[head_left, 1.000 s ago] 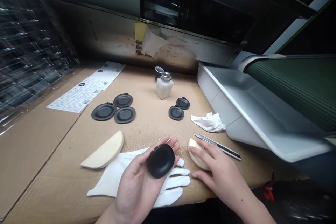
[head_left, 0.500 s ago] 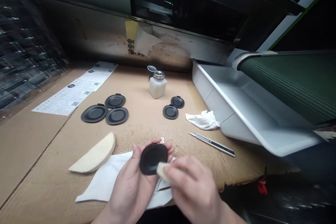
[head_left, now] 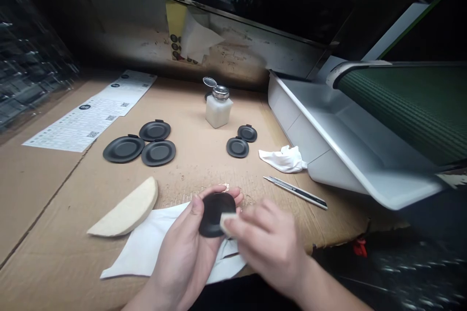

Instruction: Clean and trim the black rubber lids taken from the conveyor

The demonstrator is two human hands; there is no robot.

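Note:
In my left hand (head_left: 186, 248) lies a round black lid-like part (head_left: 213, 216), cradled between thumb and fingers with its face up. My right hand (head_left: 272, 245) pinches a small cream-coloured pad (head_left: 226, 222), which touches the right side of the black part. Both hands are over a white cloth (head_left: 146, 238) spread on the cardboard. To the left lies a half-round cream pad (head_left: 126, 209), partly on the cloth's edge. Farther back are three larger black parts (head_left: 158, 152) and two smaller ones (head_left: 237, 147), each with a little tab.
A square pump bottle (head_left: 218, 112) stands with its lid flipped up. On the right are a crumpled white cloth (head_left: 284, 159), a utility knife (head_left: 295, 191), a grey bin (head_left: 324, 150) and a green conveyor belt (head_left: 404, 112). Printed sheets (head_left: 76, 126) lie at the left.
The pad in my right hand has shifted slightly on the black part, with both hands still holding the same things. The whole view has moved a little.

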